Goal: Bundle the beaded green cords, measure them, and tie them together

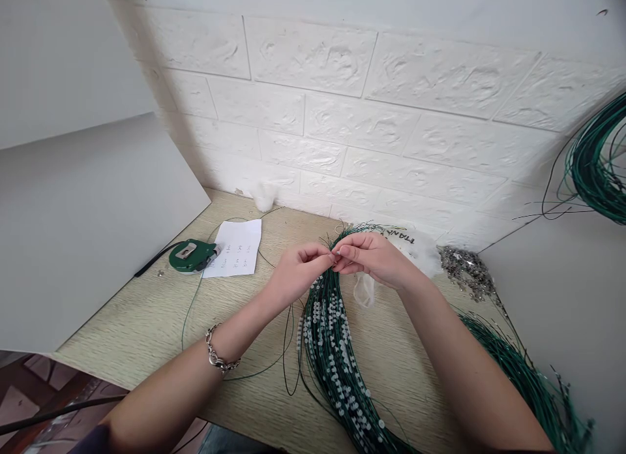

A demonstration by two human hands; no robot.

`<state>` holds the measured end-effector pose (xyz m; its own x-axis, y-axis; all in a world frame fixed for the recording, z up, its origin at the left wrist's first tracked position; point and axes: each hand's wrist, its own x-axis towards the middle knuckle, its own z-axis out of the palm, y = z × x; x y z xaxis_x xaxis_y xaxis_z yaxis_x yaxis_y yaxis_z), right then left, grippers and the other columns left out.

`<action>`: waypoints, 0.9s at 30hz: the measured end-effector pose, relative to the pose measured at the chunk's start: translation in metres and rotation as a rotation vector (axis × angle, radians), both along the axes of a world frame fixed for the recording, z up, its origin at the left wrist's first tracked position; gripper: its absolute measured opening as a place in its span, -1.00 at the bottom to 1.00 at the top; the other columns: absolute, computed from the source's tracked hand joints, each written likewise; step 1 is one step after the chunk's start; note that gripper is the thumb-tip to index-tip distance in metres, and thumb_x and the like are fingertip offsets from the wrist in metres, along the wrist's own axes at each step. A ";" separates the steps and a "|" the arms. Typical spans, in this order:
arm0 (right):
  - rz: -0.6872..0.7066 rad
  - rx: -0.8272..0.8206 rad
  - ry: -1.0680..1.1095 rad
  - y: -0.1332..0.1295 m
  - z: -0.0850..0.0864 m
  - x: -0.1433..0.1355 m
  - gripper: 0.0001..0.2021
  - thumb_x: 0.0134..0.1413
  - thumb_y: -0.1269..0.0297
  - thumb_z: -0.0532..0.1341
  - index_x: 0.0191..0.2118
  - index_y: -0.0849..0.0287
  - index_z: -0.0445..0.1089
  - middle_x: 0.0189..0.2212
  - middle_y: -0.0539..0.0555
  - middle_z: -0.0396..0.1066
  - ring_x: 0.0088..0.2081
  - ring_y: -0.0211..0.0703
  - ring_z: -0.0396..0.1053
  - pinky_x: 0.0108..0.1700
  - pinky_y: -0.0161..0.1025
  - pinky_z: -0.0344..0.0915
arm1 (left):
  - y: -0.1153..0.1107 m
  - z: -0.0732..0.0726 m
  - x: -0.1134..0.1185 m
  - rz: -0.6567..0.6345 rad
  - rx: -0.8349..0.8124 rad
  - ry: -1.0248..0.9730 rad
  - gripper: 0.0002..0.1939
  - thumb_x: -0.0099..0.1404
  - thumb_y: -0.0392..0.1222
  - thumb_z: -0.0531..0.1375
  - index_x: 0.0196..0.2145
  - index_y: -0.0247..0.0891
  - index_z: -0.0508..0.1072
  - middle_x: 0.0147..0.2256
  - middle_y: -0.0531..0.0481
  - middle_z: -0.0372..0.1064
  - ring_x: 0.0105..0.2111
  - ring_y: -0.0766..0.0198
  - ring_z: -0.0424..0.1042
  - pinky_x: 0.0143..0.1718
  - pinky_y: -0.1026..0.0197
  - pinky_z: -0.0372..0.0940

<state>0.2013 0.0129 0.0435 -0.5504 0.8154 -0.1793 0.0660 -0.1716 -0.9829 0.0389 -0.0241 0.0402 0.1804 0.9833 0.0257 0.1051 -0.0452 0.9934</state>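
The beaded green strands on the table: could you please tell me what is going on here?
A person's left hand and right hand meet near the far end of the beaded green strands. What they pinch is too small to identify. A tape measure and a paper sheet lie to the left.

The green strands (320, 369) look smooth and glossy, the white beads (337, 320) plastic-like, the tape measure (186, 258) is of shiny plastic, the bracelet (214, 358) of polished metal, the sheet (244, 239) of matt paper, the table (141, 323) of grained wood, and the wall (313, 59) is rough
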 end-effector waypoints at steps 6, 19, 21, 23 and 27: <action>-0.006 0.003 -0.003 0.001 -0.001 0.000 -0.76 -0.14 0.14 0.24 -0.40 0.22 0.41 -0.51 0.03 0.42 -0.44 -0.36 0.39 -0.32 -0.37 0.36 | 0.002 -0.002 0.000 0.006 -0.012 0.015 -0.80 0.06 -0.11 0.14 -0.51 -0.29 0.48 -0.51 -0.01 0.38 -0.45 0.33 0.27 -0.39 0.28 0.13; -0.006 0.005 -0.008 0.003 -0.002 0.001 -0.75 -0.17 0.15 0.25 -0.39 0.24 0.42 -0.50 0.04 0.43 -0.43 -0.36 0.39 -0.32 -0.38 0.37 | 0.002 0.001 0.001 0.015 -0.036 0.026 -0.80 0.06 -0.12 0.14 -0.49 -0.25 0.51 -0.63 0.06 0.27 -0.64 0.44 0.03 -0.59 0.34 -0.03; -0.006 0.025 -0.029 0.002 0.000 0.002 -0.76 -0.16 0.16 0.24 -0.38 0.24 0.42 -0.49 0.04 0.43 -0.43 -0.36 0.39 -0.32 -0.37 0.37 | 0.002 0.001 0.002 0.023 -0.042 0.044 -0.80 0.06 -0.12 0.14 -0.49 -0.26 0.51 -0.65 0.07 0.23 -0.65 0.45 0.01 -0.61 0.34 -0.05; -0.003 0.056 -0.067 0.001 0.003 0.002 -0.79 -0.14 0.18 0.23 -0.39 0.22 0.43 -0.49 0.03 0.43 -0.43 -0.36 0.39 -0.31 -0.37 0.37 | 0.002 0.001 0.002 0.025 -0.050 0.064 -0.79 0.05 -0.13 0.13 -0.50 -0.28 0.51 -0.66 0.08 0.22 -0.65 0.45 0.00 -0.62 0.35 -0.06; 0.007 0.139 -0.167 0.000 0.008 0.003 -0.81 -0.11 0.21 0.20 -0.39 0.22 0.43 -0.50 0.02 0.43 -0.41 -0.33 0.40 -0.31 -0.34 0.37 | 0.004 -0.002 0.002 0.008 -0.038 0.129 -0.78 0.05 -0.12 0.12 -0.52 -0.30 0.50 -0.66 0.08 0.21 -0.62 0.44 0.04 -0.60 0.34 -0.06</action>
<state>0.2039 0.0127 0.0512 -0.5286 0.8347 -0.1542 0.2302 -0.0338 -0.9726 0.0413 -0.0202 0.0383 0.1717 0.9845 -0.0345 0.2323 -0.0065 0.9726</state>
